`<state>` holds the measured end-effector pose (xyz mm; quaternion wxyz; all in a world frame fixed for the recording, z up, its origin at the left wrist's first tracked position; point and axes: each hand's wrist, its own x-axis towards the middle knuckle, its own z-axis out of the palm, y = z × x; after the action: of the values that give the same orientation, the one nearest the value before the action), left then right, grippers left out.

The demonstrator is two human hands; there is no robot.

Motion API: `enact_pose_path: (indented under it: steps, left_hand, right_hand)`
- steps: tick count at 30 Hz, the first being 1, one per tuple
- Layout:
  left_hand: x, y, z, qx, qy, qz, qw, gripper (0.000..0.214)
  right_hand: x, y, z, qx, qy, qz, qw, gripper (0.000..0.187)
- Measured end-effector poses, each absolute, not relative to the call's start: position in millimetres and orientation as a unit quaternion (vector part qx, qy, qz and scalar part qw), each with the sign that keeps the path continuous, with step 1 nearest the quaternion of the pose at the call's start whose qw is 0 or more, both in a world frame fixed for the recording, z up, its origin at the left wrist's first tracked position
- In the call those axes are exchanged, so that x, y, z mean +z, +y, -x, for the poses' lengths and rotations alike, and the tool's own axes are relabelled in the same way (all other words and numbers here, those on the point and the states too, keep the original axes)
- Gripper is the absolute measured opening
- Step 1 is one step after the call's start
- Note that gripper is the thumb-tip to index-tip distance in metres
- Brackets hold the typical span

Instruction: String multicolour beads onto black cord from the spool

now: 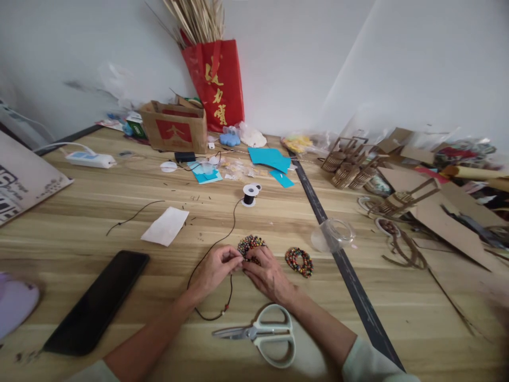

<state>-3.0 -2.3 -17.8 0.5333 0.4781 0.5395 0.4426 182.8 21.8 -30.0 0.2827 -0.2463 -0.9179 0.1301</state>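
Note:
A thin black cord [231, 292] loops over the table, with a red bead [226, 306] and a pale one near its low bend. My left hand [214, 269] is closed in a pinch on this cord, its fingertips meeting those of my right hand. My right hand [269, 273] has bent fingers over a coiled string of multicoloured beads [251, 243] and grips part of it; the exact pinch is hidden. To the right lies a second bead coil [299, 262]. Scissors [258, 332] with pale handles rest below my hands. The cord runs up to a white spool [249, 196].
A black phone [97, 302] and white paper [165, 226] lie left. A clear plastic cup [333, 235] lies on its side across the dark strip [358, 294]. Small woven baskets [350, 167] and cardboard crowd the right; a cardboard box [178, 130] and red bag [222, 85] stand behind.

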Motion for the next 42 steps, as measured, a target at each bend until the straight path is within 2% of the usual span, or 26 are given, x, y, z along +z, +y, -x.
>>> enact_pose_path:
  steps: [20, 42]
  left_hand:
    - [-14.3, -3.8, 1.8, 0.433, 0.534, -0.478, 0.547, 0.017]
    - [-18.5, -3.8, 2.7, 0.425, 0.533, -0.498, 0.536, 0.016]
  right_hand:
    - [-30.3, 21.2, -184.7, 0.186, -0.885, 0.256, 0.341, 0.014]
    - [-29.3, 21.4, -185.4, 0.176, -0.901, 0.243, 0.313, 0.015]
